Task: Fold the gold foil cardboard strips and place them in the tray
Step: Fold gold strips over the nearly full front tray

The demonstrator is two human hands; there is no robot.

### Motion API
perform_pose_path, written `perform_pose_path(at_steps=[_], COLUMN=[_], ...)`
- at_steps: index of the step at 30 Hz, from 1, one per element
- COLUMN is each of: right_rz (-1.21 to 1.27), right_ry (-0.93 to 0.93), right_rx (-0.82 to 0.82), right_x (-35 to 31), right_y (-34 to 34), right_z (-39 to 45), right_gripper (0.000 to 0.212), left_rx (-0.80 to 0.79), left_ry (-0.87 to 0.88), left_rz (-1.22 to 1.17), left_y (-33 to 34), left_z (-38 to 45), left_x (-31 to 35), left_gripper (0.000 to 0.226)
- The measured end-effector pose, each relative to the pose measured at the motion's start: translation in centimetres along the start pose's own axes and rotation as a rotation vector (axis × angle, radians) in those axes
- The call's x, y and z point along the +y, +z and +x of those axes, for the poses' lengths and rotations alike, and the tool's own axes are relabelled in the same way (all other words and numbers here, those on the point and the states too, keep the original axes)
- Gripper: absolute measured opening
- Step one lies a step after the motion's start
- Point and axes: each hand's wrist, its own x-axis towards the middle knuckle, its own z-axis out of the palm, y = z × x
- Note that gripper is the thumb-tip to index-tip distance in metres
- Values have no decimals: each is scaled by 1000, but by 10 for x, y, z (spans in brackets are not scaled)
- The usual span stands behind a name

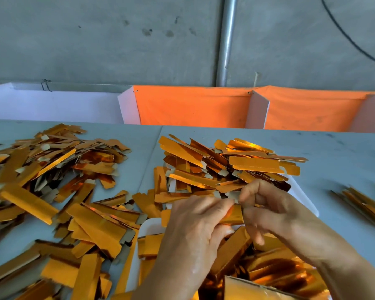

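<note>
The grey worktop (333,152) is largely covered by gold foil cardboard strips, and the white tray (148,226), near its front edge, serves here as the landmark. To the left of the tray a wide loose heap of strips (52,180) is spread out; on the tray's far end a second stack of strips (225,165) is piled, and a few more strips (364,204) lie well apart to its right. Inside the tray, at its near end, further gold pieces (275,269) are seen, though whether all are folded cannot be told. Above the middle of the tray both hands are closed on a single strip (234,215): the left hand (195,228) is wrapped over its left part, while the thumb and fingers of the right hand (266,211) pinch its right end at the plain card tab. The strip is judged to be very light, thin and fairly stiff, likely to bend cleanly along a scored line rather than to flop. The foil face looks glossy and may be expected to slip under dry fingers, while the bare card back and tabs should give better purchase. Creasing or scuffing of the foil is a risk if it is squeezed mid-span, so hold is best taken near the ends, beside the fold line.
</note>
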Motion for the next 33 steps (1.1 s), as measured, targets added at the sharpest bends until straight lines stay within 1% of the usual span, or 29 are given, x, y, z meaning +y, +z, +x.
perform_pose_path(at_steps=[2,4,6,10,12,17,20,26,29,33], right_rz=[168,274,321,383,416,398,387,220,206,247], right_ry=[37,62,82,112,120,136,144,172,189,186], right_rx=[-44,-62,-69,-98,-119,-137,-132,-78,-48,-44], right_x=[-1,1,3,6,7,6,5,4,6,6], right_y=[-2,-3,-2,-1,-2,-4,-4,-2,-2,-2], right_z=[0,1,3,5,5,4,3,4,4,4], right_gripper=[14,15,18,20,27,28,23,14,21,22], left_rx=[12,-13,-38,-78,-85,-79,-66,-129,-158,-126], left_ry=[-24,-71,-90,-80,-79,-94,-94,-52,-70,-132], left_rz=[-15,-62,-120,-131,-144,-153,-163,-89,-76,-126], left_y=[-2,-4,-3,-3,-3,-3,-3,0,-2,-2], left_z=[0,1,-1,0,0,0,0,-2,0,-2], left_x=[2,3,2,2,2,3,2,-1,-1,-2], left_gripper=[42,42,44,46,46,47,45,47,48,49])
